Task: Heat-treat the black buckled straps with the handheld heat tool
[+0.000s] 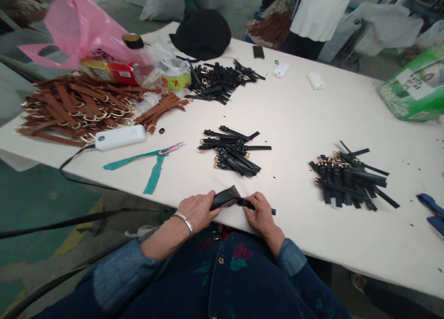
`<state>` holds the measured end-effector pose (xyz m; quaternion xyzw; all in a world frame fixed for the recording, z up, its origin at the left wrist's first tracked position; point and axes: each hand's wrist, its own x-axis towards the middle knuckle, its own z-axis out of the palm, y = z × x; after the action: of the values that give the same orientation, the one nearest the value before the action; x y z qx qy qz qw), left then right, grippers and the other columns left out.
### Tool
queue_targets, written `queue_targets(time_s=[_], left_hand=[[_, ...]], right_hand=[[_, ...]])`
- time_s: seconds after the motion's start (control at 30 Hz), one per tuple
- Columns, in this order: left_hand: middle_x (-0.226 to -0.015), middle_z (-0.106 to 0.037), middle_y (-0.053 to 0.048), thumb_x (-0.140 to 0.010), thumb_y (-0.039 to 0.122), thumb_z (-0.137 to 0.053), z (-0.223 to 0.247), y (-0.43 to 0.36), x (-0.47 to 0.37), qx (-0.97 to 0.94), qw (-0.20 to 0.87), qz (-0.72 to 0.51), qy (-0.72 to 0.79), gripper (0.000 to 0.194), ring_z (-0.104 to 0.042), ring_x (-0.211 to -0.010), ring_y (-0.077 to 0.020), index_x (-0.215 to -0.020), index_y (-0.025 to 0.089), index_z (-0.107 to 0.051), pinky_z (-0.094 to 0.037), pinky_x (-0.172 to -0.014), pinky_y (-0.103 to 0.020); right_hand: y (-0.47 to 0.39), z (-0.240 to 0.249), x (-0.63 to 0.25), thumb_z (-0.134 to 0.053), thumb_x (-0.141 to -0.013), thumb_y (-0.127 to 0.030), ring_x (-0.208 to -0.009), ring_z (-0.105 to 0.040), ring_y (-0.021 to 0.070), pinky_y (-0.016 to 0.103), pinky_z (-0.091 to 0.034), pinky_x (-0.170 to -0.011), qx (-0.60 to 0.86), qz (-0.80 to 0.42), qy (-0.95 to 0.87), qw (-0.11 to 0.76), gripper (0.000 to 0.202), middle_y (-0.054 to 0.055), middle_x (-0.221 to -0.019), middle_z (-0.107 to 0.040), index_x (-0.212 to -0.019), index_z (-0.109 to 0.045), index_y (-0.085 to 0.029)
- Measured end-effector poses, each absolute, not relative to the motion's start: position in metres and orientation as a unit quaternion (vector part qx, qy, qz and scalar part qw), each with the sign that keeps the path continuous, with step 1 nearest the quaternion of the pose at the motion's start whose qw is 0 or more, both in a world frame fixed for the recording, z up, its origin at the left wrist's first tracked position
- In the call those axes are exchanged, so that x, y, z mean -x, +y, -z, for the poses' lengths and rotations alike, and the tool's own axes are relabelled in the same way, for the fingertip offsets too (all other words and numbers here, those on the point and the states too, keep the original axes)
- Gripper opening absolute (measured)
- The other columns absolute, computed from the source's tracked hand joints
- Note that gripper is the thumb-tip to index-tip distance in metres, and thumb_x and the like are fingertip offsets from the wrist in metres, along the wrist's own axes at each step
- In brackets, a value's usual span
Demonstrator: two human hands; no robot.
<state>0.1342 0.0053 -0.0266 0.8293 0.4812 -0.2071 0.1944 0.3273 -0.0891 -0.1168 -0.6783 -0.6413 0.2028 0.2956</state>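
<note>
left hand (198, 211) is mostly closed, and the end of a wide black strap (226, 197) is gripped between its thumb and fingers. a silver bracelet (186, 223) is worn at that wrist. by the right hand (261, 213), with fingers bent and nearly closed, a narrow black strap (248, 204) is pinched; its dark end is seen past the fingers. both straps are held at the near edge of the white table (287, 129), where they are brought together between the hands. beyond them, a middle pile of black straps (237, 150) is laid out. to the left of that pile, pink-handled snips (169, 149) are placed, with teal cloth strips (152, 173) attached. another black pile (350, 178) is spread to the right.
</note>
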Motion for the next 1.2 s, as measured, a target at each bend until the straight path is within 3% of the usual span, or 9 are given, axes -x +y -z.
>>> queue_targets(time_s=[0.53,1.0,1.2], left_hand=[[-0.087,-0.064,-0.009,-0.077,0.051,-0.035,0.015,-0.006,-0.130,-0.830,0.198,0.223,0.471,0.038,-0.060,-0.081,-0.0227,-0.098,0.021,-0.047,-0.041,-0.068,-0.032],[-0.088,-0.063,-0.012,-0.079,0.050,-0.030,0.029,0.000,-0.143,-0.834,0.162,0.198,0.488,0.043,-0.059,-0.081,-0.0237,-0.104,0.018,-0.044,-0.041,-0.066,-0.033],[-0.080,-0.064,-0.008,-0.078,0.053,-0.030,0.016,-0.008,-0.124,-0.844,0.162,0.192,0.474,0.040,-0.060,-0.074,-0.0239,-0.096,0.021,-0.045,-0.040,-0.061,-0.031]], right_hand=[[-0.098,0.122,-0.333,-0.053,-0.071,-0.021,-0.082,-0.047,0.0181,0.031,-0.040,-0.072,0.675,-0.196,-0.646,0.298,0.026,0.005,-0.083,-0.052,-0.096,-0.057,-0.020],[-0.097,0.122,-0.332,-0.055,-0.072,-0.023,-0.081,-0.047,0.0185,0.031,-0.040,-0.072,0.681,-0.198,-0.637,0.303,0.023,0.005,-0.083,-0.051,-0.094,-0.058,-0.020],[-0.098,0.120,-0.324,-0.059,-0.071,-0.029,-0.079,-0.050,0.0178,0.030,-0.041,-0.073,0.713,-0.207,-0.604,0.289,0.026,0.004,-0.080,-0.056,-0.096,-0.058,-0.020]])
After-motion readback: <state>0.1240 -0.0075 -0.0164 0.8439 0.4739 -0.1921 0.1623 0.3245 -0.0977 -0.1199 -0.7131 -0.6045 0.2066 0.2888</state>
